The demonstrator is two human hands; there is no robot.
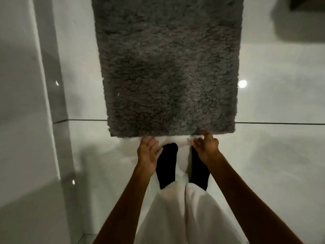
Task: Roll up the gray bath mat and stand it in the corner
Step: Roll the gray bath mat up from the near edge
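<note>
the gray bath mat [168,67] lies flat on the floor [281,155]; left hand [147,154] and right hand [207,148] reach its near edge, fingers spread, gripping nothing.

Bare floor [281,155] open right of mat [168,67], your reach unblocked there. Wall [26,103] crowds left side. Your feet [167,162] just beside near edge.

Most likely a bathroom in a home. Glossy pale floor tiles [281,155] across the frame, with a thin dark grout line [281,123] through the middle and a round lamp reflection [242,83] at the right. Shaggy gray bath mat [167,67] flat on the tiles at upper centre. Shiny tiled wall [26,103] along the left edge. Dark socks [167,164] and white trousers [184,217] at bottom centre, no shoes.
</note>
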